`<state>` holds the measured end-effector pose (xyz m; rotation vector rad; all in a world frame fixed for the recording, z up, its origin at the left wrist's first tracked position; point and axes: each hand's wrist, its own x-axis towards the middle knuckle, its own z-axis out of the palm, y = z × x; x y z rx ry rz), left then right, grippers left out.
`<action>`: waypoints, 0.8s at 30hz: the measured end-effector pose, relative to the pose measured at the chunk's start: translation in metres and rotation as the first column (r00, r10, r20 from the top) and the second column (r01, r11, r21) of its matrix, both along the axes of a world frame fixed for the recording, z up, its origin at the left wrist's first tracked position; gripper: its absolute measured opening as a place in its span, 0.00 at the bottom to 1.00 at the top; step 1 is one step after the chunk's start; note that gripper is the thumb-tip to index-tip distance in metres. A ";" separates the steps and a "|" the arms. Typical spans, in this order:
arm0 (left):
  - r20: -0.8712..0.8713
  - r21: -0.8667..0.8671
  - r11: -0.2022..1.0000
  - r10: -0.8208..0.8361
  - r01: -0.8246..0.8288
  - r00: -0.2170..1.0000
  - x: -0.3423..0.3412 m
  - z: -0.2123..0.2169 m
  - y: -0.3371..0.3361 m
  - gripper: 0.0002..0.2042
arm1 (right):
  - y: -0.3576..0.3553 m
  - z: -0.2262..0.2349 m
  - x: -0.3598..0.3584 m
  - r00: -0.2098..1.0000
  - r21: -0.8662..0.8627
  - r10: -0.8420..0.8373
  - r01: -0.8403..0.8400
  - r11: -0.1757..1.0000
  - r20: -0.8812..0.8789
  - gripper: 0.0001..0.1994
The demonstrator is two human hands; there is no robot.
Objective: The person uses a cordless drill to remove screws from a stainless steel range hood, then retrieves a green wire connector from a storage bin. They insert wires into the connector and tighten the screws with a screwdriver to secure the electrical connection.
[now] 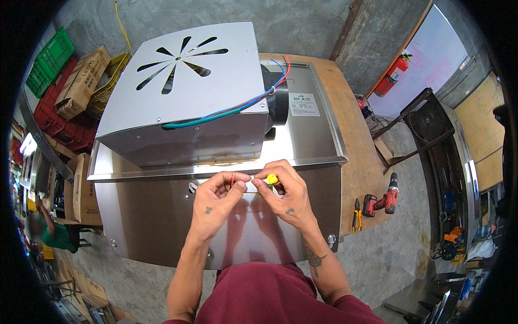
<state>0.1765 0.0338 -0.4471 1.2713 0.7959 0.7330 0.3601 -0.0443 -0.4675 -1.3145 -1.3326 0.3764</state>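
- Red wire [232,181] pinched in left hand [216,201], held just above the front edge of the steel hood [226,216]; thin, light, floppy, likely easy to kink, so best taken close to its end between thumb and forefinger.
- Left hand closed in a fingertip pinch on the wire; right hand [286,194] closed around a small tool with a yellow cap [272,179], probably a screwdriver, tip hidden by fingers.
- Hands nearly touching, both over the hood's flat front panel.
- Blower housing [186,92], sheet steel with slotted fan-shaped cut-outs, sits on top of the hood; looks heavy, stiff, with sharp edges and a slippery polished face.
- Cable bundle [226,112] in teal, blue and red runs from the housing's side towards the black motor [278,105].
- Wooden worktop [359,156] carries the hood; red cordless drill [380,201] and yellow-handled pliers [356,213] lie on its right edge, well apart from the hands.
- Room: concrete floor, workshop clutter; cardboard boxes [81,81] and red and green crates [51,59] at left, red fire extinguisher [392,74] on the wall at right.
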 end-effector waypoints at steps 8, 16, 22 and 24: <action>0.026 0.011 0.999 0.052 -0.052 0.998 0.003 -0.002 -0.002 0.09 | -0.002 -0.004 -0.005 0.980 -0.177 -0.134 0.107 0.978 -0.150 0.19; -0.028 0.084 0.995 0.065 -0.062 0.998 0.005 -0.006 -0.001 0.09 | -0.010 -0.023 -0.010 0.424 -0.144 0.032 -0.375 0.916 -0.905 0.14; -0.231 0.362 0.931 0.126 -0.035 0.965 0.007 0.004 -0.006 0.08 | -0.008 -0.022 -0.013 0.450 -0.107 0.040 -0.298 0.948 -0.892 0.13; -0.249 0.369 0.929 0.109 -0.010 0.962 0.008 0.008 -0.006 0.08 | -0.010 -0.023 -0.012 0.447 -0.093 0.048 -0.290 0.953 -0.893 0.13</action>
